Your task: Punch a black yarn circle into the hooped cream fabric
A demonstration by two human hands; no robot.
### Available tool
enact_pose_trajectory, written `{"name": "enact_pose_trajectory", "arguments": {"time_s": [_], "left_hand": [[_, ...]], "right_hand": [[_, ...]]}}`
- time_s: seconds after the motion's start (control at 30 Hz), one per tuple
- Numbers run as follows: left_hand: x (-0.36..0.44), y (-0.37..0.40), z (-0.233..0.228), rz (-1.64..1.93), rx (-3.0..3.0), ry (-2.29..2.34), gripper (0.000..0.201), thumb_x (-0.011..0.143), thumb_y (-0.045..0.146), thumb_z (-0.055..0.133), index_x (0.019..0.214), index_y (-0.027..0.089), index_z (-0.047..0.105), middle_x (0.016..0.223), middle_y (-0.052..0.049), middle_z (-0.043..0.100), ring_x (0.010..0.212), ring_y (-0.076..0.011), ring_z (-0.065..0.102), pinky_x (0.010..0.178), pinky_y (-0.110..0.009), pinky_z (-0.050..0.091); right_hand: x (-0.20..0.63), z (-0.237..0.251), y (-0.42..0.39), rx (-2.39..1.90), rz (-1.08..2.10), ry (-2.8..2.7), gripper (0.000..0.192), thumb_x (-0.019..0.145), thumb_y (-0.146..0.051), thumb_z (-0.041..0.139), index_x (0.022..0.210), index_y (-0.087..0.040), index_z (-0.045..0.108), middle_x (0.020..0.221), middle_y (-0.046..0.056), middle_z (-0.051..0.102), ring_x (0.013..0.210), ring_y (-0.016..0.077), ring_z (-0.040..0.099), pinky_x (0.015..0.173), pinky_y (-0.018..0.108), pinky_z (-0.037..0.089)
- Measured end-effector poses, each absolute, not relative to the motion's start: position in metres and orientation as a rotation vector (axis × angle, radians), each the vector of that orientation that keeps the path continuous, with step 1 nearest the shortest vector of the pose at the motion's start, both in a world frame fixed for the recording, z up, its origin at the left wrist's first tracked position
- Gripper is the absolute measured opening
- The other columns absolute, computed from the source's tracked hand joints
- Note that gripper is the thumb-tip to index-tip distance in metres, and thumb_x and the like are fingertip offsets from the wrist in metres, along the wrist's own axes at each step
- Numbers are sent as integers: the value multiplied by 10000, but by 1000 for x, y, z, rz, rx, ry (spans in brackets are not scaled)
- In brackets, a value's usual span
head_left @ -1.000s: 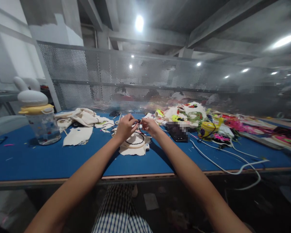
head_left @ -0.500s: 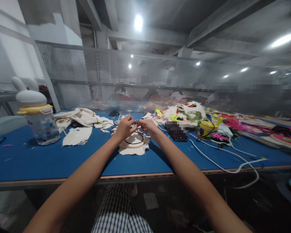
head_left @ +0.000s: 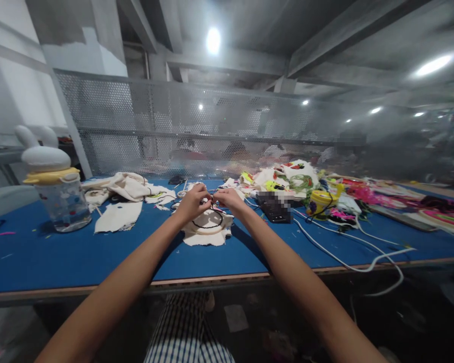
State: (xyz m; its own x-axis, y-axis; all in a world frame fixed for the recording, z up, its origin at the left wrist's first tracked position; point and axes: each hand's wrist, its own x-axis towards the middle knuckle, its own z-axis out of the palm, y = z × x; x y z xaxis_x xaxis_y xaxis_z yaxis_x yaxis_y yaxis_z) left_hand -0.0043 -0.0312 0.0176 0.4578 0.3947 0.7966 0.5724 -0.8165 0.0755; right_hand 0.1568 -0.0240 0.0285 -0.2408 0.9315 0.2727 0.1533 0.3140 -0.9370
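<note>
Cream cloth with a ragged edge lies on the blue table, stretched in a round embroidery hoop. A loop of black yarn rests over it and runs up to my fingers. My left hand is just above the far part of the hoop, its fingers pinched on the black yarn. Opposite it, fingertips nearly touching, my right hand is closed on the same yarn. The fingers partly cover the spot where they meet, so details there are too small to tell.
On the left stand a rabbit-topped water bottle and pieces of cream cloth. A black phone-like object, a yellow cup, a white cable and heaped yarn lie to the right. Behind rises a perforated metal screen.
Both hands stay close together over the hoop, with only a slight shift of the fingers. The black yarn loop still lies on the cloth. The whole view has tilted a little.
</note>
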Motion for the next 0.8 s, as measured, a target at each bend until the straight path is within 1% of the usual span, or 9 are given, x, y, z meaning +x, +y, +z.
{"name": "enact_pose_trajectory", "arguments": {"time_s": [0.1,0.2,0.27,0.3,0.37,0.43,0.53,0.63,0.8], "left_hand": [[-2,-34,18,-1271,-2486,-884,70,735,123,583,683,163,609,749,-15,509,720,-149,519,678,-265,430],[1,-36,18,-1245,-2453,-956,75,713,125,590,652,169,582,746,-16,515,729,-160,522,687,-276,433],[2,-36,18,-1246,-2446,-999,84,711,124,580,644,173,570,743,-14,512,734,-161,528,694,-278,433],[1,-36,18,-1249,-2444,-1024,86,711,125,574,641,175,566,740,-13,509,733,-160,530,693,-277,432],[-2,-36,18,-1264,-2426,-1086,86,711,132,564,639,179,558,730,-8,502,719,-157,529,681,-273,427],[-5,-36,18,-1281,-2389,-1143,86,712,143,554,637,184,547,719,-4,496,705,-155,523,664,-270,419],[-10,-34,19,-1296,-2335,-1181,90,715,151,542,634,189,529,715,-1,490,695,-153,516,657,-268,413],[-10,-31,19,-1288,-2323,-1204,85,715,163,544,637,190,522,727,-2,492,684,-150,515,658,-269,415],[-8,-31,18,-1251,-2331,-1215,80,716,164,537,642,192,522,720,-6,495,695,-159,520,662,-273,410]], "right_hand": [[155,28,-27,-1111,906,-1738,284,718,-376,621,621,-109,619,514,-31,486,503,75,406,468,216,304],[152,25,-28,-1231,790,-1781,305,840,-376,581,936,-94,642,860,38,636,743,150,583,641,275,484],[154,25,-25,-1283,752,-1770,331,879,-361,555,1107,-123,584,1084,64,606,924,201,599,780,365,517],[157,26,-23,-1319,726,-1760,345,887,-357,548,1153,-138,559,1145,68,582,977,216,590,818,397,515],[171,32,-17,-1415,657,-1720,357,889,-360,544,1176,-148,547,1185,62,563,1010,228,581,840,415,510],[195,38,-12,-1523,572,-1655,365,869,-368,567,1154,-139,571,1192,81,564,1060,269,556,870,425,488],[241,41,-7,-1810,382,-1471,426,785,-341,655,1133,-102,600,1237,210,528,1253,426,368,981,513,361],[277,33,-8,-2267,187,-1209,576,718,-387,700,1219,-148,545,1349,233,430,1282,401,351,970,500,370],[287,19,-8,-2333,195,-1129,860,620,-458,771,1331,-156,393,1407,256,308,1251,364,404,956,461,393]]}}
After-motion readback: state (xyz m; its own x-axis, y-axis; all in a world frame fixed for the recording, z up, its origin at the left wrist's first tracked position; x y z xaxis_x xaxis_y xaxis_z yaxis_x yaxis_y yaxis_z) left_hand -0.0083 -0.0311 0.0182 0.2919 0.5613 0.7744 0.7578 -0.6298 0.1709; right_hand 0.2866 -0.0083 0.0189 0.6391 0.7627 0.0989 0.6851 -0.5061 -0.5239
